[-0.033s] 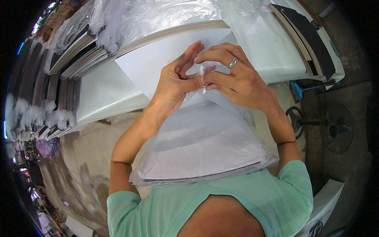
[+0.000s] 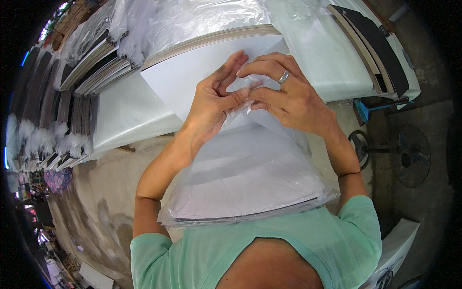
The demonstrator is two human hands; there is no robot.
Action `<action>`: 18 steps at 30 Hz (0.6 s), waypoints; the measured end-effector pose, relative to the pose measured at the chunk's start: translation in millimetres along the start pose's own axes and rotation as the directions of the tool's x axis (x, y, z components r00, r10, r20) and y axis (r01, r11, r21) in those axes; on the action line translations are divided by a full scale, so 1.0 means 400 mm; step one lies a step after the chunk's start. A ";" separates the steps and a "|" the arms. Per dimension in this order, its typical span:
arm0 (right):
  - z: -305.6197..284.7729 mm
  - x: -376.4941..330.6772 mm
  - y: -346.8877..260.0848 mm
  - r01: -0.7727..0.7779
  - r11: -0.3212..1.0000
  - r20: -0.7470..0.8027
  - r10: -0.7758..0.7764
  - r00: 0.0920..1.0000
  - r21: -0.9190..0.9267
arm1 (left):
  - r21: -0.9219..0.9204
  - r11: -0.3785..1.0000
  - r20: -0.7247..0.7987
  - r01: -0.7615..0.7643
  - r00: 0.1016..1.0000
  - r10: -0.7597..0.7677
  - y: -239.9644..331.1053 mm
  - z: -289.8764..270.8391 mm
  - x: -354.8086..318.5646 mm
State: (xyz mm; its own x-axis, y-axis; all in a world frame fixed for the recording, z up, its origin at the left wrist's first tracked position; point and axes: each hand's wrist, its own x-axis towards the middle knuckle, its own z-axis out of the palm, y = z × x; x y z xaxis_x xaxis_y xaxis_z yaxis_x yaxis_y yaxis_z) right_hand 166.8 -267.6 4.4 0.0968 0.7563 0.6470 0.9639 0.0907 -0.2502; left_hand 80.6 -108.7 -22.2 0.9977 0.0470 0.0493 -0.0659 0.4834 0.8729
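Note:
A clear plastic bag (image 2: 240, 168) with white sheets or boards inside leans against my body, its dark-edged lower end at my shirt. Its gathered top is pinched between the thumb and fingers of my left hand (image 2: 211, 98). From the other side my right hand (image 2: 291, 94), with a ring on one finger, grips the same bunched plastic. The thumbs and fingertips of both hands nearly meet there, and some fingertips are hidden. Just beyond the hands, a stack of white-topped boards (image 2: 178, 72) lies on the table.
The table (image 2: 130, 118) has a pale plastic cover. Wrapped boards (image 2: 98, 67) are piled at its left, and dark boards (image 2: 380, 48) lie at its right end. Crumpled clear film (image 2: 207, 17) covers the back. A dark fan (image 2: 409, 156) stands at right, near a blue brush-like tool (image 2: 362, 111).
The bit of plastic between my fingertips has shifted slightly, and my left thumb with it. Both arms and the bag stay in place.

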 end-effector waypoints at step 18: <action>0.000 0.015 -0.021 0.160 0.986 0.038 -0.158 0.987 -0.056 | -0.262 0.948 0.044 0.182 0.983 -0.177 -0.019 -0.013 -0.021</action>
State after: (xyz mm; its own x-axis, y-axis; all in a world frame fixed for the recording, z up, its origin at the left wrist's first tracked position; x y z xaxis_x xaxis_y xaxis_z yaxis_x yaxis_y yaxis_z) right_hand 159.3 -263.8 10.3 -0.0662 0.7566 0.6505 0.9794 0.1737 -0.1024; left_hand 72.7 -108.2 -31.7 0.9934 -0.0780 -0.0842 0.1147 0.6957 0.7091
